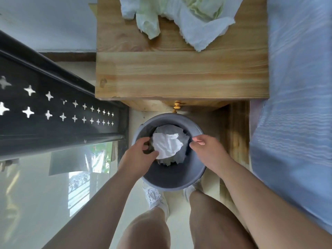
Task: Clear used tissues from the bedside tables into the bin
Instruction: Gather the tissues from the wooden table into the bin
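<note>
A grey round bin [172,178] stands on the floor in front of the wooden bedside table [181,74]. A bright white crumpled tissue [168,144] lies over greyer tissues inside the bin. My left hand [139,155] hovers at the bin's left rim with its fingers loosely curled. Its thumb tip is at the tissue's edge, not closed round it. My right hand [208,151] hangs over the right rim, loosely curled and holding nothing. Several crumpled white and pale green tissues [172,17] lie at the far end of the table top.
A bed with a blue striped sheet [296,105] runs along the right. A black metal rail with star cut-outs [53,108] is on the left, above a glossy floor. My legs and white shoes [156,196] are just behind the bin. A drawer knob [177,106] juts out over the bin.
</note>
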Demonstrator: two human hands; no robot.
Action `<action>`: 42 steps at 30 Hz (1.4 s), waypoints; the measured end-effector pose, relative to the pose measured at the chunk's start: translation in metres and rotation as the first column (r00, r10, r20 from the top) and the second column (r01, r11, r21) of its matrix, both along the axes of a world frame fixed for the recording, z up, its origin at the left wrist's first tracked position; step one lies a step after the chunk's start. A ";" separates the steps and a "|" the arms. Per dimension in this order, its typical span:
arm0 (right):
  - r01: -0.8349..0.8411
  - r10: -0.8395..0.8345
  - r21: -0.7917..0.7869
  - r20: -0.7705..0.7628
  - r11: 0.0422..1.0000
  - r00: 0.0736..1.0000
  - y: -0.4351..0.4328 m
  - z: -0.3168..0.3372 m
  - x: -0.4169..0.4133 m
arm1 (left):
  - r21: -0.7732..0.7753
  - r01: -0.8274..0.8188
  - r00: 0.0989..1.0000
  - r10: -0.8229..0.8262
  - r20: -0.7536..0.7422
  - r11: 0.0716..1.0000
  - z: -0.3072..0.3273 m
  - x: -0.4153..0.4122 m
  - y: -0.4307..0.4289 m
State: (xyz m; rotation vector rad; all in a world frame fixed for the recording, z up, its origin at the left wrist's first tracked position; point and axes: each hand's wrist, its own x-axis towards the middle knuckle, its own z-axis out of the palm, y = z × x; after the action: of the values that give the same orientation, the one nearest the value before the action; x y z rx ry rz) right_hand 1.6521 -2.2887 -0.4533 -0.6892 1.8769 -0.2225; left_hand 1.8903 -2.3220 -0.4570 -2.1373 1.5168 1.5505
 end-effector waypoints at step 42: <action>-0.340 0.098 -0.496 -0.450 0.799 0.888 -0.259 0.124 -0.080 | -0.485 -0.158 0.984 0.179 -0.003 0.860 0.121 -0.080 -0.223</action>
State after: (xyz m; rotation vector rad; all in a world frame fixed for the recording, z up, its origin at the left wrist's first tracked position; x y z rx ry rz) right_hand 1.5726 -2.5476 -0.3292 -1.4567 2.1075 -0.5297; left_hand 1.8102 -2.5452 -0.3357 -2.6084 1.9137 1.2491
